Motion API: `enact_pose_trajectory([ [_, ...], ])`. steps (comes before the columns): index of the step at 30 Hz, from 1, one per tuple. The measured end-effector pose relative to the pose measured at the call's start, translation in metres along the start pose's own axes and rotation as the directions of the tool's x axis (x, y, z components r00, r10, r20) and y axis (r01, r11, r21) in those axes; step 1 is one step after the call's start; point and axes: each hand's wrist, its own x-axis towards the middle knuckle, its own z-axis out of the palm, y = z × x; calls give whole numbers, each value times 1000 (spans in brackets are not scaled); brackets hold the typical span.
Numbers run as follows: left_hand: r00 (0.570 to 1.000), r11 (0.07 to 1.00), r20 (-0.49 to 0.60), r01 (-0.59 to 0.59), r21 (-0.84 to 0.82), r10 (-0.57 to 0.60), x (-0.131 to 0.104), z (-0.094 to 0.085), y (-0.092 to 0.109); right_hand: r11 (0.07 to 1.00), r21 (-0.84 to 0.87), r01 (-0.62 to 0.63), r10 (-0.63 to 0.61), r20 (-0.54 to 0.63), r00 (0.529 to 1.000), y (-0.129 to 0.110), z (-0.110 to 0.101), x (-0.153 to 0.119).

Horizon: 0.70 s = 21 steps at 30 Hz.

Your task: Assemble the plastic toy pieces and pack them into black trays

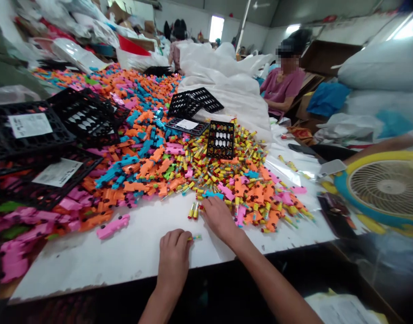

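Observation:
My left hand (174,252) rests low over the white tabletop (125,256), its fingers closed on a small yellow tube (194,237) with a clear greenish end. Further forward, my right hand (219,218) has its fingers bent together at the near edge of the pile of yellow tubes (209,166). What its fingertips hold is hidden, though a bit of red shows beside them. Two yellow tubes with red ends (193,210) lie side by side just left of those fingers. A blue toy car (213,195) lies right behind them.
Orange toy cars (256,193) and a pink toy car (113,226) lie around my hands. Black plastic trays (220,140) sit on the heap, more at left (57,180). A yellow and blue fan (388,189) stands right. A person in pink (283,90) sits across.

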Motion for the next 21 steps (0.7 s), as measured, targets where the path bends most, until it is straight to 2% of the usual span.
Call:
enact_pose_trajectory([
  [2, 1000, 1000, -25, 10, -26, -11, -2, -4, -7, 985, 46, 164, -162, -37, 986, 3, 1, -1],
  [5, 1000, 997, -14, -15, -73, 14, -1, -9, -13, 918, 124, 378, -374, -51, 926, 10, 2, 8],
  [9, 997, 992, 32, -66, -110, 69, 0, -15, -17, 840, 203, 503, -516, 8, 857, 16, 2, 27],
  [12, 997, 991, 39, -66, -113, 71, 0, -17, -17, 845, 107, 524, -527, 8, 850, 10, 4, 33],
  [16, 998, 995, 43, -34, -89, 38, -2, -17, -14, 911, -46, 410, -411, -18, 911, -9, 12, 25],
  [18, 998, 996, 45, -32, -79, 36, -4, -17, -13, 938, -20, 345, -345, -22, 938, -14, 17, 17],
  [21, 998, 997, 49, -31, -70, 35, -5, -17, -15, 947, 48, 317, -314, -59, 948, -11, 18, 6],
])
